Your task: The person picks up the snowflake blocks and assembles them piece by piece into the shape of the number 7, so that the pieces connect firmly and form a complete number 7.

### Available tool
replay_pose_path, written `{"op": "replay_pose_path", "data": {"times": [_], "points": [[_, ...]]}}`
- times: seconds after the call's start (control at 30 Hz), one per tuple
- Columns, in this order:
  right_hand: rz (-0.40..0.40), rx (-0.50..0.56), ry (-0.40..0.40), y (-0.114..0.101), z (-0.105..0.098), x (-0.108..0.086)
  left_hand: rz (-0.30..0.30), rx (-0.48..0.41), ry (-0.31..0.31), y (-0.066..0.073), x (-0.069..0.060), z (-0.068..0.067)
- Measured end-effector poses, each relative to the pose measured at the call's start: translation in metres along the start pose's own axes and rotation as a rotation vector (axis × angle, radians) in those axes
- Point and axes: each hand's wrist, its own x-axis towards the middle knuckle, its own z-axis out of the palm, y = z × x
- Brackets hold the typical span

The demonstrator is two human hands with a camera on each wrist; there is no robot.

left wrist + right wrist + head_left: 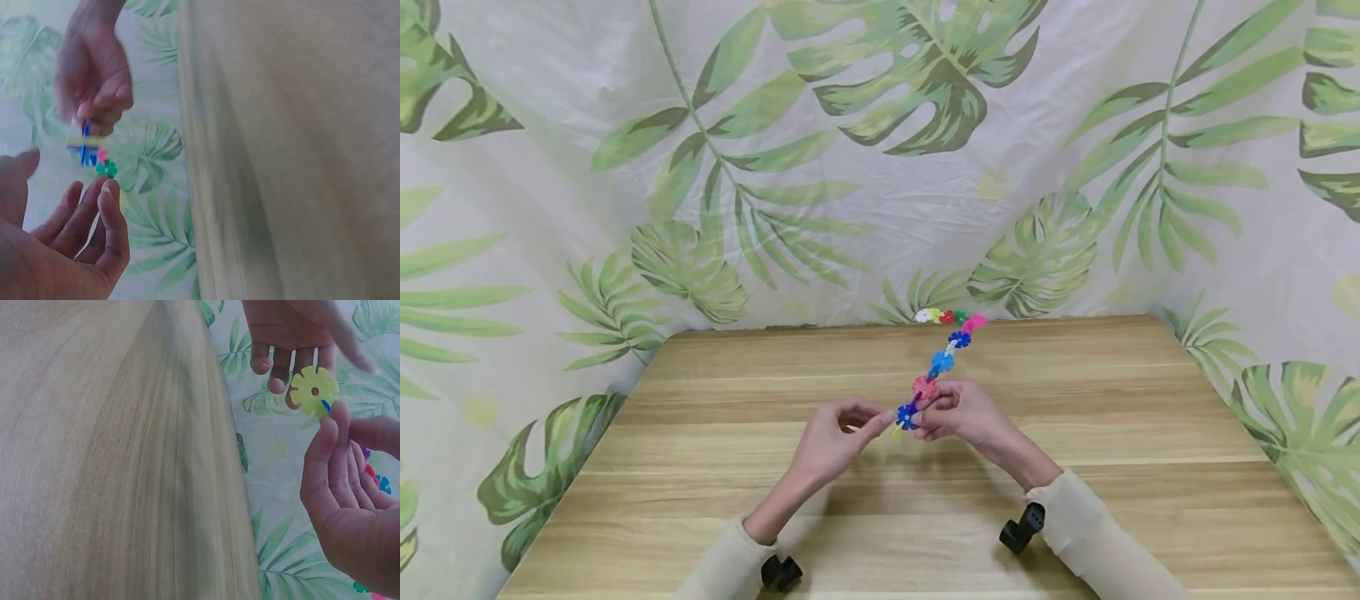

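Observation:
A chain of interlocking plastic snowflake discs (943,361) slants up and away over the table, its far end bending left. My right hand (966,417) pinches the dark blue disc (906,416) at the near end between thumb and finger. Fitted onto that blue piece is a yellow disc (314,391), seen face-on in the right wrist view. My left hand (831,437) is beside this near end. In the left wrist view its thumb stands apart from the fingers (115,219), which are loosely bent and grip nothing. Whether its fingertips touch the yellow disc is unclear.
Below the hands is a wood-grain table (715,500). A leaf-patterned cloth (880,217) hangs behind it and at both sides. Small black devices (1022,529) are strapped at both wrists.

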Motion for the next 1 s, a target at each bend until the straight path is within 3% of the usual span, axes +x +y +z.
{"op": "replay_pose_path", "data": {"times": [0.23, 0.47, 0.6, 1.0], "points": [[0.058, -0.009, -0.108, 0.001, 0.005, -0.002, -0.146, -0.128, -0.029, -0.015, 0.020, -0.020], [0.068, -0.043, -0.232, 0.001, 0.010, -0.002, -0.303, -0.257, -0.035, -0.031, 0.039, -0.031], [0.078, -0.056, -0.276, 0.002, 0.013, -0.003, -0.352, -0.347, -0.030, -0.037, 0.048, -0.034], [0.119, -0.076, -0.374, 0.012, 0.016, -0.001, -0.421, -0.587, -0.028, -0.051, 0.078, -0.039]]}}
